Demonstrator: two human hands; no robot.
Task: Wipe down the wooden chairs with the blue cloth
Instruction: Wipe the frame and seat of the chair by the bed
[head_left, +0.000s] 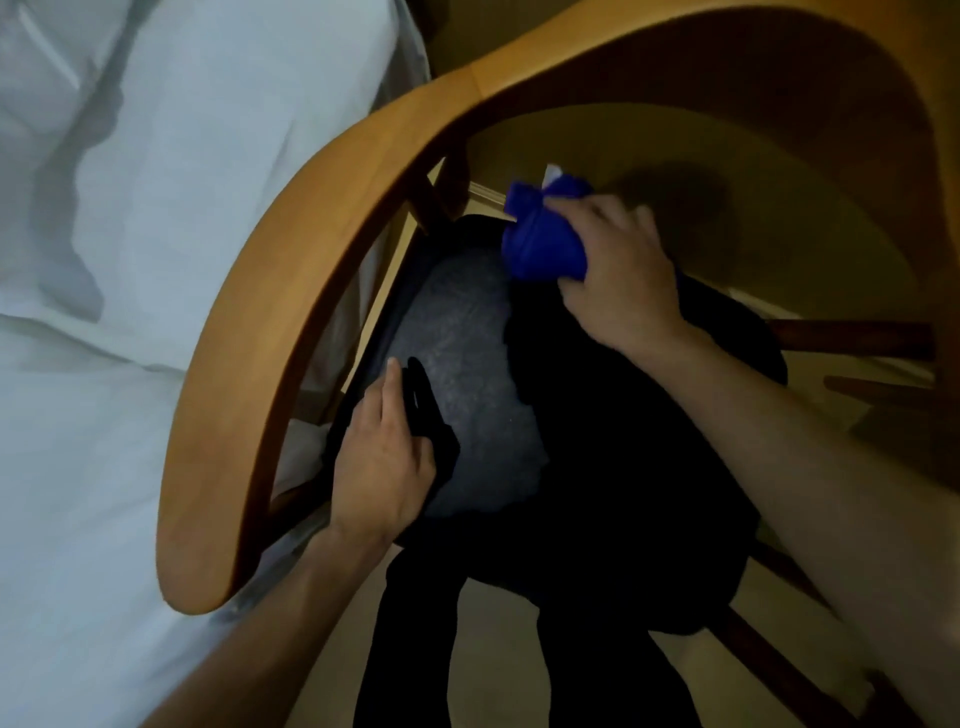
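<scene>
Two bare forearms reach in from the bottom edge of the head view, both cut off at the frame. Down on the left, the left hand (387, 457) lies flat with straight fingers on the dark seat cushion (467, 395) of a wooden chair (270, 322), its fingertips beside a fold of black fabric (431, 410) too dark to identify. Farther in, the right hand (618, 275) grips a bunched blue cloth (543, 234), fingers curled round it, at the back of the seat near the chair's spindles (452, 182). A small white scrap pokes out behind the cloth; what it is cannot be told. Most of the seat sinks into shadow. Curved armrest and backrest arc across the picture, their right side running out of view. White bedding (130, 208) fills the left.
</scene>
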